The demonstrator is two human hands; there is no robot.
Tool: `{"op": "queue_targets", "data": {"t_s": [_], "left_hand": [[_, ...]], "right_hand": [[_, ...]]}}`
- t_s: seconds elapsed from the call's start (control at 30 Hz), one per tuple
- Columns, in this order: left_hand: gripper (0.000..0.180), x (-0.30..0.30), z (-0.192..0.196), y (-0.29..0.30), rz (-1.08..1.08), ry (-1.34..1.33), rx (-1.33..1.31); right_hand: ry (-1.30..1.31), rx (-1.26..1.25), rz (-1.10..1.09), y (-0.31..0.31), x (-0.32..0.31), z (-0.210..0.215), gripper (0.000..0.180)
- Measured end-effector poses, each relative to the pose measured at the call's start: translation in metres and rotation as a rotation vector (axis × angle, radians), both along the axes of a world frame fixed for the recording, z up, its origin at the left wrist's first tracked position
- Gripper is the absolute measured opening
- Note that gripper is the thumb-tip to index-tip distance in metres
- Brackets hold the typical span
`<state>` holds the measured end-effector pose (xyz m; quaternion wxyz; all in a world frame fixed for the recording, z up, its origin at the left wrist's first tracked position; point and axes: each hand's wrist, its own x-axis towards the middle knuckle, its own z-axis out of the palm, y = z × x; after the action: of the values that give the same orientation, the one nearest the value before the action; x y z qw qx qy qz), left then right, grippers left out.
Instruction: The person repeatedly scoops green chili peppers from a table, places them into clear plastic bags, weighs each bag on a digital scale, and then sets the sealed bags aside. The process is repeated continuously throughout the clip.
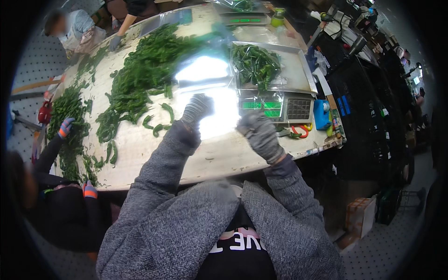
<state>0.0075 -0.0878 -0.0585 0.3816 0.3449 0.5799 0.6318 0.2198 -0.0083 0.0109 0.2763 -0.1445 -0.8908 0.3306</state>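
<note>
two gloved hands, left (pixel 197 107) and right (pixel 259 133), fingers closed on one clear bag (pixel 219 114)

A long white worktable (pixel 140 144) runs ahead of the person. On it, left of centre, lies a heap of loose green peppers (pixel 140 79). To the right stands a digital scale (pixel 275 108), whose flat metal tray (pixel 298 72) bears a clear plastic bag of green peppers (pixel 254 63). Stacked black plastic crates (pixel 364 107) stand right of the table. Both gloved hands, left (pixel 196 108) and right (pixel 259 133), are raised before the scale.

Knit gloves (pixel 261 133), glossy plastic bag (pixel 210 93) (metal tray (pixel 298 70)).
</note>
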Motion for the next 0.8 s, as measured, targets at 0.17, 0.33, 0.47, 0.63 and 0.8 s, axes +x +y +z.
{"op": "queue_targets", "data": {"t_s": [0.17,0.33,0.47,0.63,0.8], "left_hand": [[0.018,0.007,0.001,0.009,-0.097,-0.149,0.043],[0.019,0.03,0.056,0.012,-0.25,0.19,0.095],[0.021,0.035,0.057,0.013,-0.222,-0.091,0.113],[0.017,0.02,0.035,0.022,-0.223,0.339,-0.053],[0.018,0.003,0.01,0.022,-0.252,0.164,0.036]], "right_hand": [[-0.098,-0.053,-0.089,0.015,0.01,0.012,0.027],[-0.475,0.195,-0.118,0.006,-0.035,0.026,0.03],[-0.436,0.536,-0.078,0.009,-0.042,0.014,0.026],[0.008,0.239,-0.039,0.01,-0.011,0.004,0.014],[0.407,-0.436,-0.107,0.017,0.059,0.017,0.01]]}}
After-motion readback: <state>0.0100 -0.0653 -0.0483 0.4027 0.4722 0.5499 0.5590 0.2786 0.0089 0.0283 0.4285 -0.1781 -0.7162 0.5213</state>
